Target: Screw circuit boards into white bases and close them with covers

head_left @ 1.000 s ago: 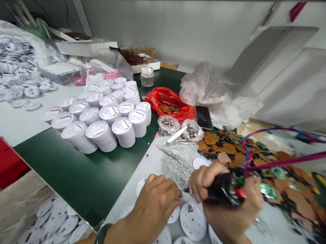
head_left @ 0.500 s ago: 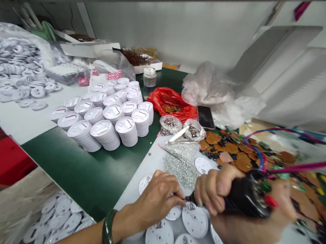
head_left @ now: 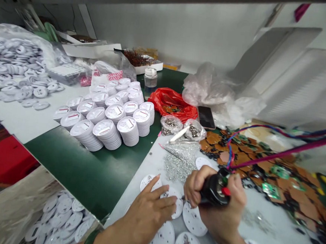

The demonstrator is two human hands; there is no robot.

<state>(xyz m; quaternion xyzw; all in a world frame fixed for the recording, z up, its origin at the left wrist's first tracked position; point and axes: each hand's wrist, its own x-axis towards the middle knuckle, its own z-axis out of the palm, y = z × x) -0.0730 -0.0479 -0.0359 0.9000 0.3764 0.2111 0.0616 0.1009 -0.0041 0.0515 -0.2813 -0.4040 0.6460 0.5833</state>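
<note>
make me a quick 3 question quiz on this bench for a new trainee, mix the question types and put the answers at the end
1. Which hand grips the black tool?
2. True or false: the phone lies beside the red bag.
3. Multiple choice: what is the left hand spread over?
a) a bottle
b) white discs
c) clear plastic bags

Key:
1. The right hand
2. True
3. b
</note>
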